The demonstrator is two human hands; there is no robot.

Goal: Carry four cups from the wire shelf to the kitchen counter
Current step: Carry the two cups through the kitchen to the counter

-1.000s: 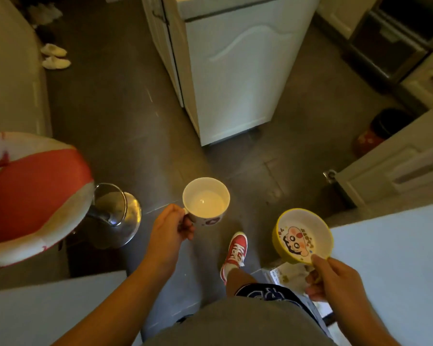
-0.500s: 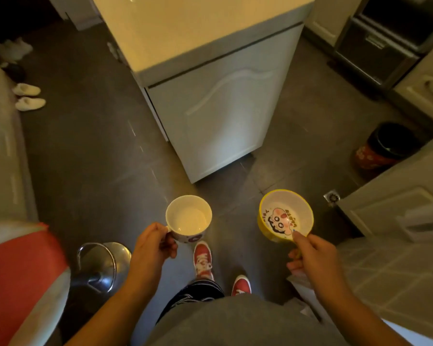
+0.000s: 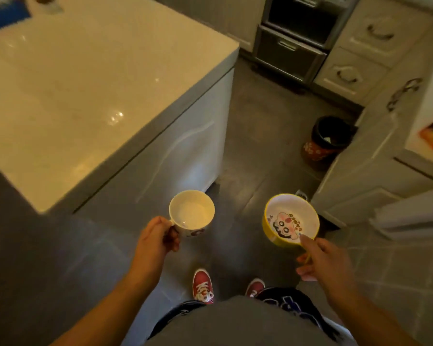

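The left hand [image 3: 158, 238] has its grip closed around the handle of the white mug [image 3: 192, 213], and the right hand [image 3: 325, 260] pinches the near rim of the yellow cartoon cup [image 3: 291, 219], thumb inside; both cups are in the air over the floor, near the corner of the pale desk [image 3: 85, 101]. Both look like hard glazed ceramic, so probably stiff, smooth, rather heavy and breakable if dropped. The handle seems the safer hold, while the rim pinch could slip and a hand under the base would help.

head-worn view, steeply downward, close overhead
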